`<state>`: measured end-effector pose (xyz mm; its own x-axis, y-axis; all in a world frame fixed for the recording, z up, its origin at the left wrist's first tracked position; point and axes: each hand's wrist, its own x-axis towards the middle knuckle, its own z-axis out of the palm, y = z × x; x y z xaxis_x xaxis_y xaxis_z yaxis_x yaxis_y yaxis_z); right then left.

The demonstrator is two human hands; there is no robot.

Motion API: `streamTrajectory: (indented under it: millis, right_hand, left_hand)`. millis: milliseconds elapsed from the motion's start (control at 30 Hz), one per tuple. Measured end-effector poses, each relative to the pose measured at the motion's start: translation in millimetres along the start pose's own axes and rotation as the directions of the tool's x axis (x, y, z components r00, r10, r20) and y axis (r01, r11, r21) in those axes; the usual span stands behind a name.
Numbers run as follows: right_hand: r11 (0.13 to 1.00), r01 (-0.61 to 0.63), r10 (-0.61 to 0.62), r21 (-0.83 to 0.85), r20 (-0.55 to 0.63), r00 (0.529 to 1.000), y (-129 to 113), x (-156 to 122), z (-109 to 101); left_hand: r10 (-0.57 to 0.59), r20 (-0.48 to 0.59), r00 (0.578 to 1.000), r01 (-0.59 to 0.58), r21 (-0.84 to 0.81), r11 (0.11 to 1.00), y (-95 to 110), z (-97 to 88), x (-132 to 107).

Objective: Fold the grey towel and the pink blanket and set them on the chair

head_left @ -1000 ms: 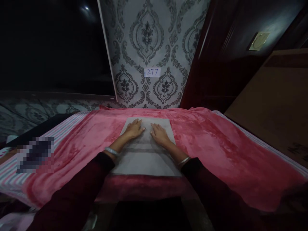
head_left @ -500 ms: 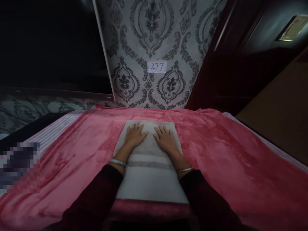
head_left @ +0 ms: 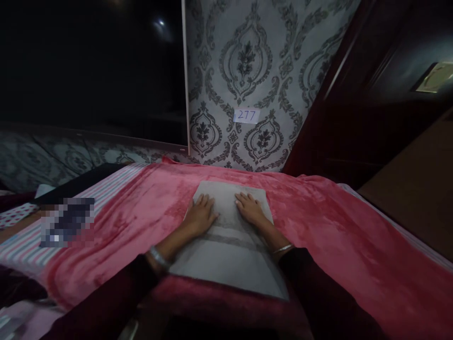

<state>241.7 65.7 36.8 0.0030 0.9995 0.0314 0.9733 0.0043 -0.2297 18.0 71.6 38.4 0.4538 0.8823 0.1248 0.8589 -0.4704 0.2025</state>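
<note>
A folded grey-white towel (head_left: 230, 257) with a darker stripe lies flat on a pink fleece blanket (head_left: 329, 236) spread over the bed. Both of my hands rest on the far half of the towel, palms down. My left hand (head_left: 200, 215) lies near the towel's left edge with its fingers stretched out. My right hand (head_left: 250, 208) lies a little farther on, fingers spread and flat. Each wrist carries a metal bangle, and my sleeves are dark red.
A striped sheet (head_left: 28, 241) shows under the blanket at the left. Patterned grey wallpaper with a paper label reading 277 (head_left: 247, 115) stands behind the bed. A dark screen (head_left: 88, 71) is at the back left, dark wooden furniture (head_left: 389, 118) at the right.
The view has swung left and slightly back. My hands have stayed flat on the towel, the left one sliding a little toward me along its left edge.
</note>
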Motion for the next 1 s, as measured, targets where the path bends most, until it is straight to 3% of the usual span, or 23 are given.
streamTrajectory:
  millis: [67,133,200,267,467,633,833,1000]
  right_hand:
    - [0.986,0.167,-0.167,0.022,0.024,0.986,-22.2,1.8,0.0]
    - [0.928,0.37,-0.372,0.037,0.064,0.926,-47.4,8.3,6.7]
    - [0.849,0.526,-0.528,0.045,0.12,0.841,-68.6,20.9,17.5]
    - [0.809,0.586,-0.583,0.031,0.161,0.796,-80.8,39.2,27.7]
    - [0.88,0.472,-0.458,-0.051,0.171,0.872,-78.0,96.8,32.7]
    - [0.925,0.376,-0.363,-0.063,0.158,0.918,-73.4,124.9,30.9]
    - [0.945,0.324,-0.313,-0.046,0.164,0.936,-70.3,137.8,30.4]
    - [0.954,0.297,-0.284,-0.052,0.177,0.943,-78.9,128.2,17.4]
  left_hand:
    - [0.076,-0.035,0.997,-0.075,0.011,0.997,-8.9,6.6,-40.4]
    - [0.092,-0.055,0.994,-0.09,0.03,0.995,-19.2,16.7,-73.4]
    - [0.082,-0.059,0.995,-0.08,0.031,0.996,-28.5,27.5,-93.6]
    - [0.074,-0.068,0.995,-0.073,0.017,0.997,-35.0,36.3,-101.6]
    - [0.103,-0.113,0.988,-0.107,-0.029,0.994,-38.8,46.1,-101.5]
    - [0.105,-0.173,0.979,-0.114,-0.042,0.993,-40.7,52.2,-104.9]
    - [0.107,-0.164,0.981,-0.117,-0.051,0.992,-43.0,51.5,-103.4]
    - [0.1,-0.157,0.982,-0.108,-0.044,0.993,-42.3,48.2,-100.2]
